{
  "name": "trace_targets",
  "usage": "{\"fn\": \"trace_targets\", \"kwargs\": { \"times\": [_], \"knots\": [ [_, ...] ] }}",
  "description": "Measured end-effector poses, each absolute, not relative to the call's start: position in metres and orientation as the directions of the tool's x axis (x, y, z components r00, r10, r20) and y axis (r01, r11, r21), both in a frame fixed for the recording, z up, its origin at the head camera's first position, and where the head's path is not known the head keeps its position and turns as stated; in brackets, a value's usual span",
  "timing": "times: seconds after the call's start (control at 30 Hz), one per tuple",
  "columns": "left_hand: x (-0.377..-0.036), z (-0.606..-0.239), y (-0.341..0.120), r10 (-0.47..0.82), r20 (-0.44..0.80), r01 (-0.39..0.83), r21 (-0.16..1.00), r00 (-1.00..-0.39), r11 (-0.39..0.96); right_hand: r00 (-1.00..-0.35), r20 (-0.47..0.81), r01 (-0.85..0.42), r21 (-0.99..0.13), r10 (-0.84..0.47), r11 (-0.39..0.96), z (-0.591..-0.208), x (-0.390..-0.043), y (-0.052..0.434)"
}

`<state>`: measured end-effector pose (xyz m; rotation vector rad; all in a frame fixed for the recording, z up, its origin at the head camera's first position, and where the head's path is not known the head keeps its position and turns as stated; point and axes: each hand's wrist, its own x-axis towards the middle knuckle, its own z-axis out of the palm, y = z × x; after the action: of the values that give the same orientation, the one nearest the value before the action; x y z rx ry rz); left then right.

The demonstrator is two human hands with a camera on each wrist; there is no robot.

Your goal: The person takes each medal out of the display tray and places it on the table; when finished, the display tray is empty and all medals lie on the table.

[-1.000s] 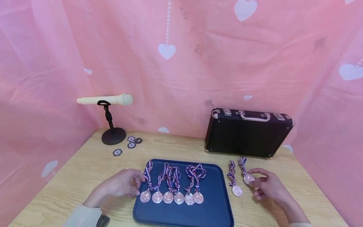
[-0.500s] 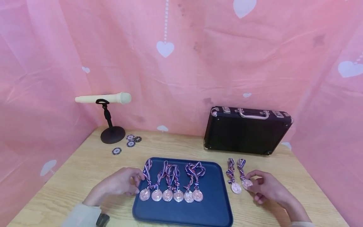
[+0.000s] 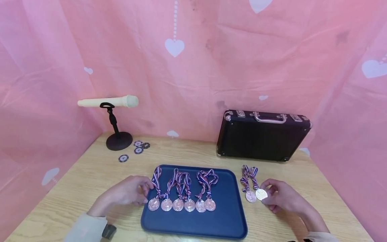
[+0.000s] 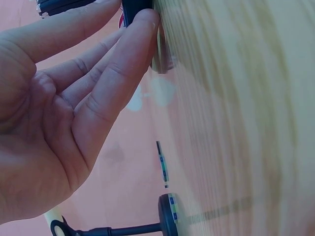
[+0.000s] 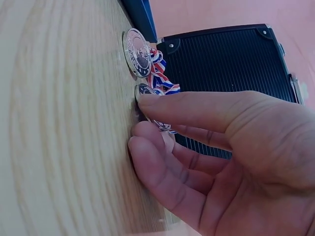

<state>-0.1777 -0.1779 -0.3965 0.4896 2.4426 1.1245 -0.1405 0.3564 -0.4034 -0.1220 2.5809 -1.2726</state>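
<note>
A dark blue tray point(image 3: 193, 232) lies in the middle of the wooden table, with several medals point(image 3: 178, 204) on striped ribbons in a row on it. Two more medals lie on the table right of the tray. My right hand point(image 3: 266, 193) pinches the outer medal point(image 3: 261, 194) by its disc, close beside the other loose medal point(image 3: 250, 196). The right wrist view shows my fingers point(image 5: 162, 105) curled over that medal point(image 5: 146, 91), with the free one point(image 5: 137, 53) just beyond. My left hand point(image 3: 145, 194) rests at the tray's left edge, its relaxed fingertips point(image 4: 142, 19) against the rim beside the leftmost medal point(image 4: 161, 49).
A black case point(image 3: 263, 136) with a metal handle stands at the back right. A cream microphone point(image 3: 118, 101) on a black stand sits at the back left, with several poker chips point(image 3: 138, 148) beside its base. Pink heart-patterned cloth encloses the table.
My right hand has slid the outer medal leftward until it sits next to the other loose medal. My left hand has stayed at the tray's edge.
</note>
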Motion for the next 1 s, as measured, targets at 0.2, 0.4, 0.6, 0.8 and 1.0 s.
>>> {"fn": "trace_targets", "kwargs": {
  "times": [0.2, 0.4, 0.6, 0.8, 1.0],
  "knots": [
    [-0.179, -0.395, -0.177, 0.462, -0.220, 0.137, 0.770, -0.859, 0.623, -0.970, -0.199, 0.058, -0.755, -0.143, 0.654, -0.401, -0.141, 0.352],
    [-0.179, -0.395, -0.178, 0.461, -0.226, 0.131, 0.772, -0.858, 0.622, -0.977, -0.175, 0.046, -0.723, -0.119, 0.689, -0.399, -0.140, 0.348],
    [-0.178, -0.395, -0.178, 0.451, -0.232, 0.123, 0.767, -0.862, 0.629, -0.982, -0.156, 0.028, -0.678, -0.107, 0.735, -0.398, -0.138, 0.345],
    [-0.178, -0.395, -0.177, 0.448, -0.238, 0.119, 0.763, -0.862, 0.635, -0.986, -0.136, 0.015, -0.654, -0.097, 0.757, -0.397, -0.136, 0.342],
    [-0.177, -0.395, -0.177, 0.455, -0.231, 0.122, 0.772, -0.860, 0.624, -0.985, -0.136, 0.007, -0.645, -0.105, 0.764, -0.396, -0.135, 0.342]
  ]
}}
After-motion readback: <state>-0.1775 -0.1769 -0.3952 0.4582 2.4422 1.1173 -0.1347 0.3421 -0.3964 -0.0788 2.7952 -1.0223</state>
